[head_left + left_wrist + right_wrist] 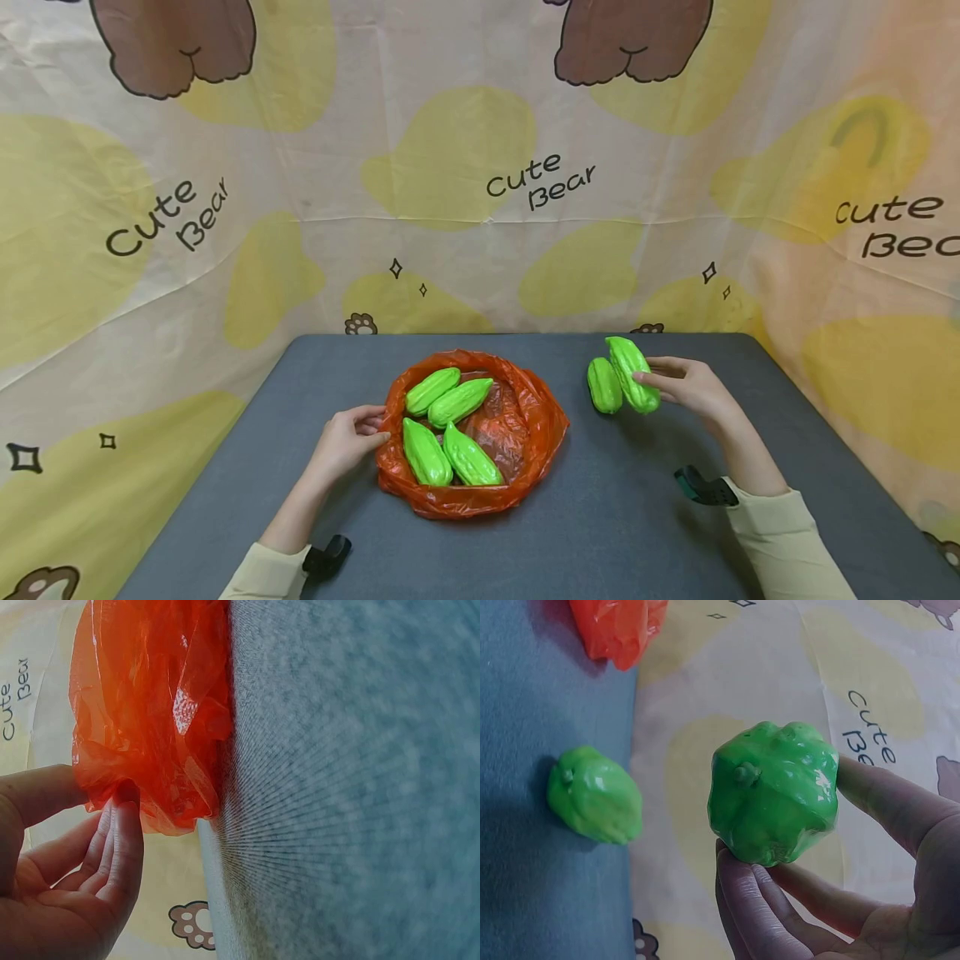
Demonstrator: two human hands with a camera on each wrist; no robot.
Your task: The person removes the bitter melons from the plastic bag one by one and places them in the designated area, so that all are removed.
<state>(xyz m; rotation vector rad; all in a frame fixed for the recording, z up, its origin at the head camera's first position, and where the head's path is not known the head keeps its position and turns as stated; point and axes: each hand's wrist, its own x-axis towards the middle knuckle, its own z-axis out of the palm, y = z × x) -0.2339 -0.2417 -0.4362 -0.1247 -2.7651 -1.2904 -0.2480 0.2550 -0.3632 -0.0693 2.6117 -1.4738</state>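
Observation:
A red plastic bag (pixel 551 425) stands with its mouth spread wide, and several bright green bitter melons (pixel 460 402) lie inside it. At its left side my left hand (pixel 347 442) pinches the crumpled rim between thumb and fingers; the left wrist view shows the bag's film (pixel 150 712) bunched at the fingertips. My right hand (pixel 693 387) grips another bitter melon (pixel 633 375) between thumb and fingers. In the right wrist view this held melon (pixel 772 795) shows its stem end, raised off the table. One more bitter melon (pixel 603 386) lies on the table just left of it.
The grey table (pixel 600 525) reaches back to a cloth backdrop (pixel 450 167) printed with yellow patches and lettering. Black straps with small devices sit at both wrists, the right one (pixel 705 486) hanging over the table.

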